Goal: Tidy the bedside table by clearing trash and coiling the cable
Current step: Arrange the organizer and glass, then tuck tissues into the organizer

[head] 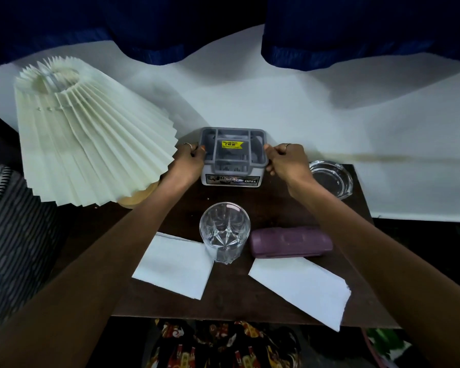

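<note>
A grey plastic organiser tray (233, 166) with several compartments and a yellow price sticker stands at the back of the dark wooden bedside table (223, 301). My left hand (190, 159) grips its left rim and my right hand (286, 159) grips its right rim. Two white paper napkins lie near the front edge, the left napkin (174, 266) beside a glass and the right napkin (303, 288) partly over the table edge. No cable shows in this view.
A clear cut-glass tumbler (225, 235) stands mid-table. A purple case (290, 241) lies to its right. A glass ashtray (332, 177) sits back right. A pleated cream lamp shade (91, 134) fills the left side. A white wall and blue curtains are behind.
</note>
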{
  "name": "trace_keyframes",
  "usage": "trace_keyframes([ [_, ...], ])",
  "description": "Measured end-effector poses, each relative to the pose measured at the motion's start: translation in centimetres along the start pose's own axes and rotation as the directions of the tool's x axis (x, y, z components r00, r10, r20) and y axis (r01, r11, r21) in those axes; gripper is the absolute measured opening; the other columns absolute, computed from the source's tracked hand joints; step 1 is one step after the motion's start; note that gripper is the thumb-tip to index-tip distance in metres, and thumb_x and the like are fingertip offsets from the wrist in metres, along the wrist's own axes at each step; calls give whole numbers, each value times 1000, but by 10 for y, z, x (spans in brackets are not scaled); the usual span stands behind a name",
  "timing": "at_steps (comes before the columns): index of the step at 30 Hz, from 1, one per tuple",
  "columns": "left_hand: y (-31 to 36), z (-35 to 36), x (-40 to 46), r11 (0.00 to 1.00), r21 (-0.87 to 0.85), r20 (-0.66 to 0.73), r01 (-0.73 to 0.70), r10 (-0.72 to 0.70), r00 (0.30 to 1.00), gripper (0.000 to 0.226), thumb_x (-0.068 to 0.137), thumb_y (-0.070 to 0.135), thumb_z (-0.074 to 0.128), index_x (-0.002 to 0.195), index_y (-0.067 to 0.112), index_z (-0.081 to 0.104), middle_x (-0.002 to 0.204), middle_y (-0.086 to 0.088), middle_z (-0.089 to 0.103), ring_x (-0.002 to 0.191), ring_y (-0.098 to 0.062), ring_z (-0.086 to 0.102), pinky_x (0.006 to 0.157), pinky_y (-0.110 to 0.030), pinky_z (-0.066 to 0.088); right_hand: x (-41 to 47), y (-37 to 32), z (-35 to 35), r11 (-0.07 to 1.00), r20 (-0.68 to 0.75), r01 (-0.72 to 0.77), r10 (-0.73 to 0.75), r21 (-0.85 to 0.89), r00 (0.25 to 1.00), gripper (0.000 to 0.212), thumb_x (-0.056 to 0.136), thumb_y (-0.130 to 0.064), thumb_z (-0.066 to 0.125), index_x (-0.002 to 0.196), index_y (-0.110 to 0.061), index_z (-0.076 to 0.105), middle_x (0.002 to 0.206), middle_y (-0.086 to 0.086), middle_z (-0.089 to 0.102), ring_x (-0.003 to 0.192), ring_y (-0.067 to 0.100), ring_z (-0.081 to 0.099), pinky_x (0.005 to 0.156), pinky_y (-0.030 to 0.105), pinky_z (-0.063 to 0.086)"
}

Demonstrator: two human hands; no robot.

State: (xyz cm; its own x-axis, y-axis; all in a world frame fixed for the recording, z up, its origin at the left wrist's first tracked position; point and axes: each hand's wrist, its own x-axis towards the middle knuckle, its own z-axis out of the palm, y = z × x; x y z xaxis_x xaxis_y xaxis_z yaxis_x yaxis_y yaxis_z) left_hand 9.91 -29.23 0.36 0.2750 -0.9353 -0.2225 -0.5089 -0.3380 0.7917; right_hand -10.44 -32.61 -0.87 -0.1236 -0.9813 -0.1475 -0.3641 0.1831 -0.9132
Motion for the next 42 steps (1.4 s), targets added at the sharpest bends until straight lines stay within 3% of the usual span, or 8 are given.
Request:
trace_keyframes([
  [9, 9, -2, -13, 1000, 25, 0, 9, -9, 1000, 44, 96, 48, 36, 121, 17, 54, 117, -10, 62, 105, -29, 58, 90, -37, 46, -12, -5, -9, 1000, 30, 5, -5, 19, 1000, 28, 96, -33, 50, 85, -10, 58, 60, 4, 57, 45, 12, 50, 45, 20, 42],
  [13, 6, -6, -40, 999, -49, -72, 23, -26, 997, 47, 97, 42, 40, 135, 14, 44, 135, -7, 53, 123, -25, 48, 93, -30, 35, -47, 0, -38, 974, 71, 180, -171, -136, 983, 16, 94, -29, 53, 84, -17, 60, 69, -4, 60, 59, 8, 54, 58, 21, 43],
  [18, -15, 3, -75, 958, -274, 16, 85, -84, 996, 27, 98, 35, 44, 107, 19, 63, 93, 0, 65, 90, -15, 55, 92, -34, 45, -103, 29, -80, 790, 385, 441, -283, -425, 878, 29, 86, -33, 65, 107, -14, 64, 102, 1, 68, 94, 13, 62, 86, 25, 47],
  [22, -28, 6, -106, 881, -435, 40, 183, -184, 982, 28, 98, 36, 44, 104, 16, 63, 108, -5, 67, 104, -20, 61, 101, -43, 45, -121, 55, -93, 580, 543, 533, -179, -616, 821, 54, 83, -46, 63, 130, -22, 49, 132, 0, 53, 124, 20, 47, 104, 40, 39],
  [26, -39, 6, -138, 856, -479, 42, 193, -197, 979, 38, 101, 28, 39, 119, 4, 61, 118, -9, 66, 110, -22, 60, 97, -35, 45, -135, 61, -91, 509, 539, 551, -188, -662, 821, 59, 86, -40, 62, 138, -21, 41, 144, 4, 43, 135, 24, 37, 110, 38, 31],
  [32, -50, 9, -171, 892, -428, 18, 144, -152, 988, 25, 95, 6, 45, 108, 17, 63, 107, -4, 68, 98, -14, 61, 84, -27, 44, -159, 43, -68, 681, 496, 502, -229, -533, 838, 64, 83, -33, 67, 139, -17, 40, 142, 3, 46, 131, 23, 42, 110, 36, 32],
  [37, -52, 13, -180, 942, -325, 67, 81, -62, 996, 44, 90, -5, 43, 123, 22, 56, 111, 3, 65, 109, -16, 59, 95, -33, 45, -172, 26, -28, 851, 508, 425, -230, -309, 830, 79, 75, -32, 77, 140, -18, 35, 138, -3, 50, 128, 11, 44, 108, 20, 30],
  [42, -52, 12, -180, 956, -291, 40, 29, -18, 999, 45, 92, -3, 43, 129, 20, 54, 117, 1, 64, 111, -13, 58, 97, -31, 47, -176, 9, -1, 959, 424, 264, -196, -106, 884, 84, 70, -21, 82, 138, -21, 33, 108, -25, 51, 103, -7, 51, 84, -7, 30],
])
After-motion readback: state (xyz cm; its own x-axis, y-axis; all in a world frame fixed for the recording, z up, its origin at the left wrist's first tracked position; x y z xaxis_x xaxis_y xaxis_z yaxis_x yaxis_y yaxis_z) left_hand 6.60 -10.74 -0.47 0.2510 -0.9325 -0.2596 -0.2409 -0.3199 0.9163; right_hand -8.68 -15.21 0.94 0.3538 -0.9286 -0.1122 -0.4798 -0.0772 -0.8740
